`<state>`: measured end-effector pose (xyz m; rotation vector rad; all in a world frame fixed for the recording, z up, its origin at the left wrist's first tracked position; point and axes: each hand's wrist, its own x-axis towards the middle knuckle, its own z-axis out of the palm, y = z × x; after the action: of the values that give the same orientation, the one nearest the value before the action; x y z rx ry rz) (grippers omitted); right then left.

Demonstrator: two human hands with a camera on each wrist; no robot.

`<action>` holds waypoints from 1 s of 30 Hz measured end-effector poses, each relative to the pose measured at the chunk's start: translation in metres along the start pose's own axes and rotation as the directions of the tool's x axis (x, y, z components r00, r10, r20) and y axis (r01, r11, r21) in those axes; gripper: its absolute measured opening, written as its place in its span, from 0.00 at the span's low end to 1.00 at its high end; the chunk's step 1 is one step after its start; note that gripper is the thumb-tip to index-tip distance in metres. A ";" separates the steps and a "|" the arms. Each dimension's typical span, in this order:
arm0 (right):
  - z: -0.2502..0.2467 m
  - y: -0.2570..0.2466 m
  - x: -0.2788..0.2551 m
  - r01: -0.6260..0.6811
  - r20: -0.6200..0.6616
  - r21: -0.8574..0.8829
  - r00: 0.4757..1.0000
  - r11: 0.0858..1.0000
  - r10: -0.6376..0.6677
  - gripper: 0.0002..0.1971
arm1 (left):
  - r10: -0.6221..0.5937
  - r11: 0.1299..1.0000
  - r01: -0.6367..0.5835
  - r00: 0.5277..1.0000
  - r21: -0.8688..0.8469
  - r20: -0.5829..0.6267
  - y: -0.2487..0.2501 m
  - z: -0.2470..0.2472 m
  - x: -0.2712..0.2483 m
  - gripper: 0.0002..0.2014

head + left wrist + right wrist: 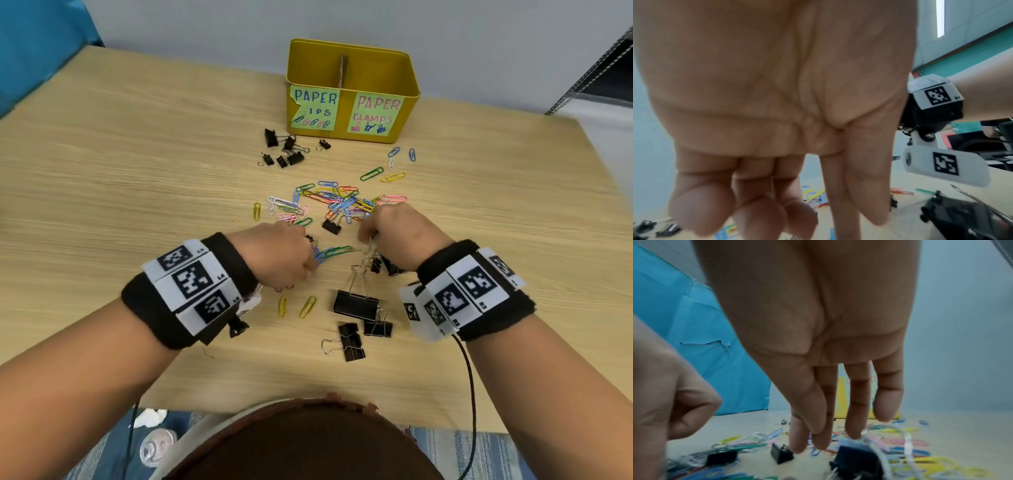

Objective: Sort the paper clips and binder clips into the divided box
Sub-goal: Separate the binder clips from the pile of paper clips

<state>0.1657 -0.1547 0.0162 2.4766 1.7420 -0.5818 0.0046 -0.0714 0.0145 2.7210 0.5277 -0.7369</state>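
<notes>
The yellow divided box (346, 109) stands at the back, labelled for paper clips on the left and clamps on the right. A heap of coloured paper clips (339, 202) lies in front of it. My left hand (284, 253) is curled round a few blue and green paper clips (330, 253) that stick out to the right. My right hand (390, 229) pinches the wire handle of a small black binder clip (375, 264) between thumb and forefinger (809, 441). A large binder clip (356, 303) lies just below both hands.
Several black binder clips (284, 150) sit left of the box, others (351, 341) near the table's front edge. Two yellow paper clips (307, 306) lie by my left wrist. A blue sheet (34, 44) hangs at the far left. A cable (471, 377) trails from my right wrist.
</notes>
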 end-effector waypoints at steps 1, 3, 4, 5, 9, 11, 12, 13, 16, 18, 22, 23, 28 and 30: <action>0.003 -0.005 0.002 0.030 0.014 -0.003 0.999 1.000 -0.030 0.19 | -0.014 0.998 0.013 1.000 -0.057 -0.018 -0.004 -0.001 -0.002 0.18; 0.010 -0.017 0.004 0.098 0.069 -0.060 0.993 0.993 -0.093 0.17 | -0.057 0.984 0.043 0.996 -0.174 -0.073 -0.015 -0.002 -0.009 0.15; 0.014 -0.023 0.005 0.133 0.101 -0.092 0.987 0.987 -0.123 0.18 | -0.094 0.970 0.067 0.990 -0.232 -0.107 -0.021 -0.003 -0.012 0.15; 0.016 -0.028 0.005 0.170 0.134 -0.099 0.979 0.980 -0.156 0.19 | -0.139 0.955 0.096 0.981 -0.280 -0.137 -0.029 -0.003 -0.015 0.15; 0.010 -0.040 0.013 0.231 0.163 0.013 0.959 0.973 -0.230 0.21 | -0.262 0.927 0.210 0.956 -0.312 -0.134 -0.056 0.007 -0.025 0.20; 0.005 -0.043 0.020 0.225 0.071 0.027 0.971 0.974 -0.226 0.18 | -0.270 0.925 0.221 0.955 -0.309 -0.124 -0.057 0.011 -0.025 0.20; 0.003 -0.045 0.023 0.233 0.029 0.022 0.972 0.972 -0.233 0.17 | -0.261 0.925 0.211 0.957 -0.317 -0.127 -0.054 0.011 -0.024 0.20; 0.002 -0.049 0.026 0.252 0.013 0.013 0.968 0.968 -0.252 0.18 | -0.248 0.925 0.199 0.961 -0.324 -0.118 -0.049 0.011 -0.022 0.20; -0.002 -0.061 0.030 0.293 0.129 -0.058 0.950 0.954 -0.284 0.17 | -0.174 0.936 0.153 0.984 -0.316 -0.040 -0.029 0.012 -0.011 0.24; -0.004 -0.063 0.033 0.259 0.183 -0.106 0.954 0.960 -0.238 0.14 | -0.134 0.961 0.127 0.991 -0.246 -0.012 -0.022 0.014 -0.002 0.23; -0.010 -0.048 0.039 0.104 0.141 -0.148 0.986 0.983 -0.083 0.15 | -0.142 0.979 0.135 0.989 -0.150 -0.035 -0.024 0.009 0.010 0.21; -0.012 -0.044 0.038 0.083 0.145 -0.136 0.987 0.987 -0.063 0.14 | -0.154 0.977 0.149 0.988 -0.151 -0.025 -0.022 0.007 0.013 0.23; -0.019 -0.031 0.028 0.064 0.248 0.010 0.967 0.998 -0.065 0.11 | -0.207 0.978 0.203 0.975 -0.056 -0.075 -0.012 0.000 0.030 0.25; -0.021 -0.028 0.031 0.064 0.078 0.040 0.995 0.997 -0.067 0.13 | -0.219 0.975 0.214 0.966 -0.057 -0.134 -0.013 -0.006 0.035 0.22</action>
<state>0.1550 -0.1111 0.0296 2.3923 1.8051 -0.7144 0.0297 -0.0483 -0.0007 2.7166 0.8741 -0.5798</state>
